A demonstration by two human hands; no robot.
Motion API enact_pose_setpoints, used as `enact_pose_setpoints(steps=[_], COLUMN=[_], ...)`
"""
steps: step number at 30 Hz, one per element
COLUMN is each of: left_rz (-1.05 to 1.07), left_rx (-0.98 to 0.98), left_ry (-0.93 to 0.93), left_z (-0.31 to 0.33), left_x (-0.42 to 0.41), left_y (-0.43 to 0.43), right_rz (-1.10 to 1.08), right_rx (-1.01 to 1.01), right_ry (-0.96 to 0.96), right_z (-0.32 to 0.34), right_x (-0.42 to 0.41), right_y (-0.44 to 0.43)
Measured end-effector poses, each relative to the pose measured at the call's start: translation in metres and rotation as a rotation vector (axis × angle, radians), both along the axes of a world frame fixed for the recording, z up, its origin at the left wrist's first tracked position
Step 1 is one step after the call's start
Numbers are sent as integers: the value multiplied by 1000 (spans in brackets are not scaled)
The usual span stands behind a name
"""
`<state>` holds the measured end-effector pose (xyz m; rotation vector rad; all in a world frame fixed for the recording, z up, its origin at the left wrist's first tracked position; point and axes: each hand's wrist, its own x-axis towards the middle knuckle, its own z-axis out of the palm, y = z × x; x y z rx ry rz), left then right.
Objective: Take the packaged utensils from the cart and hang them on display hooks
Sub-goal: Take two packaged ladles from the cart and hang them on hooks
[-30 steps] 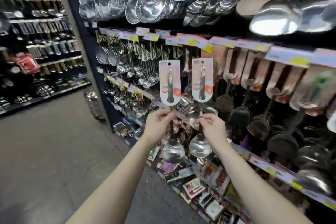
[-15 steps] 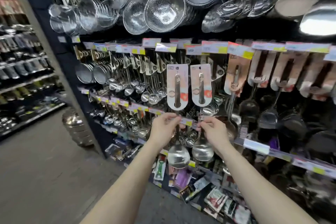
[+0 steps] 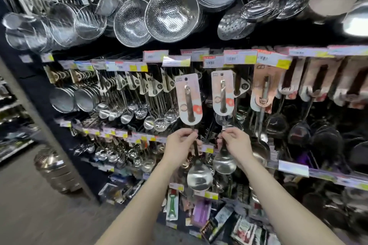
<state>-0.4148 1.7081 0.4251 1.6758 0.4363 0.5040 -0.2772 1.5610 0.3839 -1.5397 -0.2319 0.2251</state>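
Observation:
Each of my hands holds up one packaged steel ladle in front of the display wall. My left hand (image 3: 182, 142) pinches the handle of the left ladle (image 3: 199, 177), just below its pink-and-white card (image 3: 189, 98). My right hand (image 3: 236, 142) pinches the handle of the right ladle (image 3: 224, 162), whose card (image 3: 222, 91) stands higher and close to the row of hooks under the price tags (image 3: 240, 58). Both bowls hang down below my hands. The hooks themselves are hidden behind tags and cards.
Steel strainers and colanders (image 3: 171, 14) hang overhead. Rows of carded ladles and skimmers (image 3: 139, 95) fill the hooks to the left, and dark utensils on pink cards (image 3: 316, 83) hang to the right. Packaged goods lie on low shelves (image 3: 219, 221). The aisle floor (image 3: 29, 205) opens to the left.
I have stepped closer to the display and turned toward it. Both ladles went up toward the tagged hook row, and the right card now sits higher than the left.

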Motion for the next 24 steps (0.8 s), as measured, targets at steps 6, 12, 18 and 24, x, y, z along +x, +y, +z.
enact_pose_setpoints(steps=[6,12,18,24], left_rz=[-71,-144,-225,-277], left_rx=[150,121,75,63], left_ry=[27,50,37,19], left_z=[6,-2,-1,4], left_x=[27,48,60,66], left_y=[27,50,59,65], right_rz=[-18,-80,-131,-225], right_rx=[31,6,-54,-115], right_ry=[11,-51,-81,-119], right_z=[-3,1,0,5], right_x=[21,29,29,27], right_y=[24,34,35,41])
